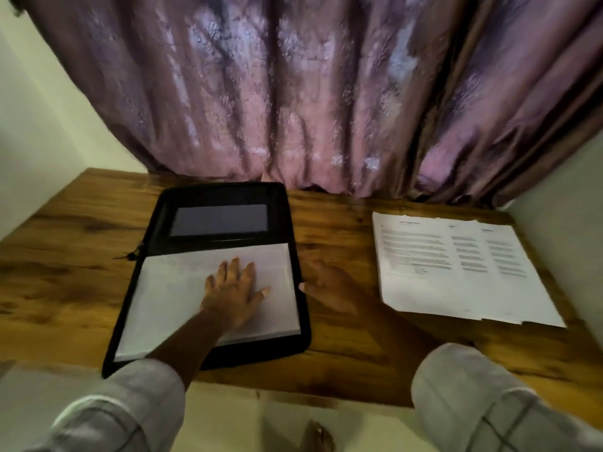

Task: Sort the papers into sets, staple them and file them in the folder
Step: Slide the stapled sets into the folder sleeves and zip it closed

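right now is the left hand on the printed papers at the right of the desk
No, the left hand lies flat on the white sheets inside the open folder, apart from the printed papers.

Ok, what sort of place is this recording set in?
Probably a room in a home, at a desk corner: a brown wood-grain table set against a patterned mauve curtain, pale painted walls on both sides, and a bare foot on the pale floor below.
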